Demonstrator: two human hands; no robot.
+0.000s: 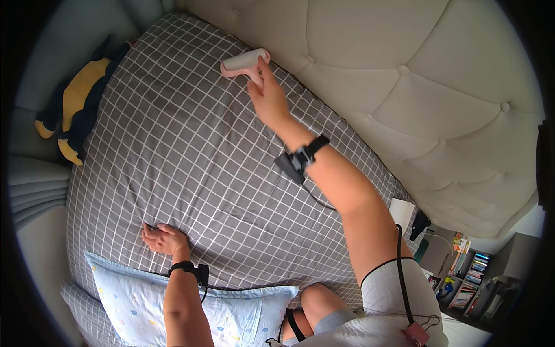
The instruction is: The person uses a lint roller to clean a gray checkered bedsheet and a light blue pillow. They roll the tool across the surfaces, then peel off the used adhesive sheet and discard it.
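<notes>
My right hand (269, 102) grips the pink handle of a lint roller (246, 61). Its white roll lies on a grey bedsheet (208, 173) with a white grid pattern, close to the headboard. The index finger stretches along the roller's end. Lower left, my left hand (164, 239) rests on the same sheet with its fingers curled. Something small and dark shows between those fingers; whether it is a fold of the sheet or an object I cannot tell. Just below that hand lies a light blue patterned pillow (243, 314), with my left forearm across it.
A tufted, buttoned headboard (416, 99) borders the bed's right side. A dark blue and yellow plush toy (82, 95) lies along the far left edge, near a grey curtain (37, 188). White paper (401, 211) lies at the right edge, beside a shelf with books (463, 295).
</notes>
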